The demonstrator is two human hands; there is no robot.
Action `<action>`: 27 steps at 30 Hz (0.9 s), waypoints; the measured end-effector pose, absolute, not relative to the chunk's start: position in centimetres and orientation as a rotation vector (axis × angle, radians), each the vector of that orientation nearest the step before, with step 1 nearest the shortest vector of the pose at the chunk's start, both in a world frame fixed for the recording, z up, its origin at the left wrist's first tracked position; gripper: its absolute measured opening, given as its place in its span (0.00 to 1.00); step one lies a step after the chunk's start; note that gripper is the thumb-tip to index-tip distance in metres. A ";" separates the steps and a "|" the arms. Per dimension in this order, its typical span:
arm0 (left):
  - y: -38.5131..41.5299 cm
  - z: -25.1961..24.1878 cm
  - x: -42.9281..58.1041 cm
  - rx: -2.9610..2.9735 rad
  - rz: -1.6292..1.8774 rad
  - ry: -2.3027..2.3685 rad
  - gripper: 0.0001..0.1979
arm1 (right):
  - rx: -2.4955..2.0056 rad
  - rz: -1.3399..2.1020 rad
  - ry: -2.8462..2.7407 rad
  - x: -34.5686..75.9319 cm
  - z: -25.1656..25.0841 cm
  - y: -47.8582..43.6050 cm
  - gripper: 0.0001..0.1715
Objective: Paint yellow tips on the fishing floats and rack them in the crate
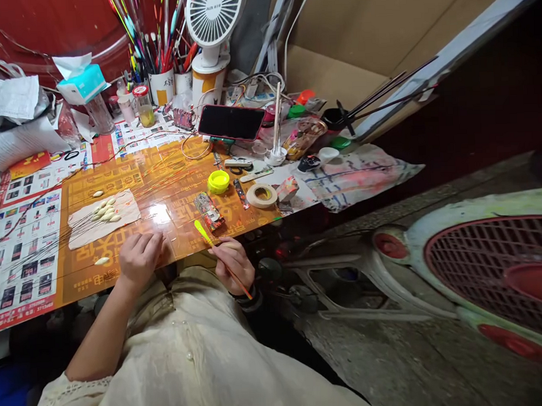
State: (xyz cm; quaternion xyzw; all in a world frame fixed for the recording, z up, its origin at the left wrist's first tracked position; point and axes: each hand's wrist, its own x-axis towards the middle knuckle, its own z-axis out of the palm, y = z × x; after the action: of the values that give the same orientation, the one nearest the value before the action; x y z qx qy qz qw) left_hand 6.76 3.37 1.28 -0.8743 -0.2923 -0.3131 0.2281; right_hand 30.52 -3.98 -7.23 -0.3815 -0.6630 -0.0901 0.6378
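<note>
My right hand [236, 267] is closed around a paintbrush [203, 232] at the table's front edge. The brush has a bright yellow head, pointing up and left, and an orange handle. My left hand [140, 255] rests at the same edge with its fingers curled; whatever they hold, if anything, is hidden. Left of it, several cream spindle-shaped fishing floats [106, 212] on thin dark stems lie on a pale cloth [129, 205]. One more float [101, 261] is nearer the edge. Beyond the brush stand a jar of yellow paint [218, 182] and a paint-smeared block [209, 211].
A tape roll [253, 196] lies right of the paint jar. Behind are a phone [231, 122], a small white fan [215, 16], a cup of brushes [162, 88] and a tissue pack [84, 85]. A large floor fan [490, 260] stands at the right.
</note>
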 end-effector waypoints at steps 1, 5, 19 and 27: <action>3.4 1.3 6.8 -2.407 -0.864 -0.803 0.09 | -0.866 -0.204 -1.522 30.4 -7.4 -3.9 0.25; 3.4 1.3 6.8 -2.396 -0.884 -0.791 0.10 | -0.865 -0.207 -1.520 30.0 -8.0 -3.8 0.28; 3.5 1.2 6.7 -2.411 -0.891 -0.801 0.10 | -0.917 -0.204 -1.520 29.5 -8.4 -3.7 0.27; 3.5 0.9 6.6 -2.445 -0.899 -0.823 0.11 | -0.949 -0.182 -1.518 29.5 -8.8 -3.6 0.25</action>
State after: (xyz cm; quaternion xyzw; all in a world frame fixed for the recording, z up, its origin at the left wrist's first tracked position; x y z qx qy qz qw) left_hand 6.55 3.55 0.94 -0.8762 -0.2949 -0.3224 0.2036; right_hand 29.48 -3.64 -8.81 -0.4132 -0.6605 -0.0792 0.6218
